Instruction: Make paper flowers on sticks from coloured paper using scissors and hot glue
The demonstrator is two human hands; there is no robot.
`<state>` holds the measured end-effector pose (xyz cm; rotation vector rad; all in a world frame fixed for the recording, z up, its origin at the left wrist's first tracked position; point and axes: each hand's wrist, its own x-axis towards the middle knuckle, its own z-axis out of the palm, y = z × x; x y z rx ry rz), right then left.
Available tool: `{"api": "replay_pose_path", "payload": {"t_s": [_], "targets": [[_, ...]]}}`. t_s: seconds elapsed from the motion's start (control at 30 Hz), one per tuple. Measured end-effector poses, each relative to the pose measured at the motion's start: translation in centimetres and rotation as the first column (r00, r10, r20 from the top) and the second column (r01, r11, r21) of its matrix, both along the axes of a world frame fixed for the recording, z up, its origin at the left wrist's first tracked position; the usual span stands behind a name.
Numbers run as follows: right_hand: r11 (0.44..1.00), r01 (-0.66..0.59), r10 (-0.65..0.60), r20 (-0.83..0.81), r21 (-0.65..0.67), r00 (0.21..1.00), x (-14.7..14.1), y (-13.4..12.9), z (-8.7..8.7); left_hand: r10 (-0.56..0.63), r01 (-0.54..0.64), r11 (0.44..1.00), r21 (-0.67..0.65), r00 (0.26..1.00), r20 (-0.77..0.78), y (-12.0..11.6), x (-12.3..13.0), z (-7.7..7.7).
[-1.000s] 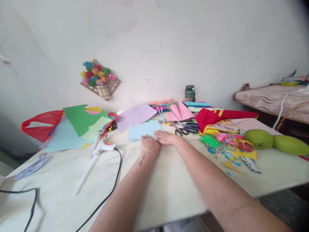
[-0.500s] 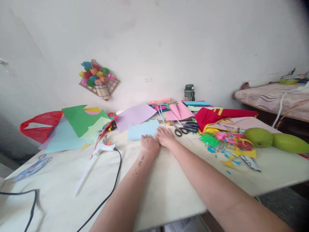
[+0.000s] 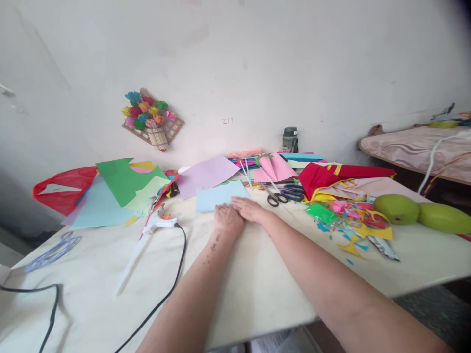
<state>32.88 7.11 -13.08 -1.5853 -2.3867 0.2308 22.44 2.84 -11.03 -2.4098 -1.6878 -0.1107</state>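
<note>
A light blue sheet of paper (image 3: pixel 215 196) lies on the table in front of me, its near edge under my hands. My left hand (image 3: pixel 228 219) is closed, with its bent fingers at that near edge. Flat on the paper's near right part rests my right hand (image 3: pixel 247 208), its fingers stretched out to the left and touching my left hand. Just right of the sheet lie black-handled scissors (image 3: pixel 276 198), and behind it a lilac sheet (image 3: pixel 208 175).
A white hot glue gun (image 3: pixel 160 224) with a black cord lies left of my hands. Further left are coloured sheets (image 3: pixel 125 181) and a red bag (image 3: pixel 64 203). To the right are a red cloth (image 3: pixel 324 177), paper scraps (image 3: pixel 351 245) and green mangoes (image 3: pixel 395 208).
My right hand has slid left across the paper, closer over my left hand. The left hand stays at about the same place. The view has shifted slightly.
</note>
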Motion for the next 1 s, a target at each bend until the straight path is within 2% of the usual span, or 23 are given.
{"api": "replay_pose_path", "payload": {"t_s": [0.17,0.4,0.57,0.67,0.83,1.0], "targets": [[0.993,0.018,-0.010,0.060,-0.120,0.998,0.0,-0.4,0.6,0.023,-0.022,0.999,-0.030,0.999,0.049,0.0,-0.5,0.0],[0.993,-0.007,0.018,0.099,-0.117,0.995,-0.1,-1.0,1.1,0.015,-0.012,0.998,-0.058,0.999,0.043,0.3,-1.3,-0.4],[0.992,0.012,0.003,0.118,-0.128,0.993,-0.3,-1.3,1.4,-0.019,0.028,0.991,-0.130,0.997,0.068,0.4,-2.8,-0.8],[0.989,0.022,-0.002,0.133,-0.143,0.991,-0.3,-1.4,1.5,-0.015,0.022,0.994,-0.106,0.998,0.064,0.2,-3.4,-1.1],[0.993,0.010,0.008,0.149,-0.121,0.989,-0.2,-0.9,0.7,0.014,-0.010,0.998,-0.059,0.998,0.069,0.2,-4.1,-1.4],[0.996,0.016,-0.005,0.128,-0.087,0.992,0.0,-0.5,0.0,0.076,-0.070,0.996,-0.054,0.991,0.109,0.7,-5.5,-1.1]]}}
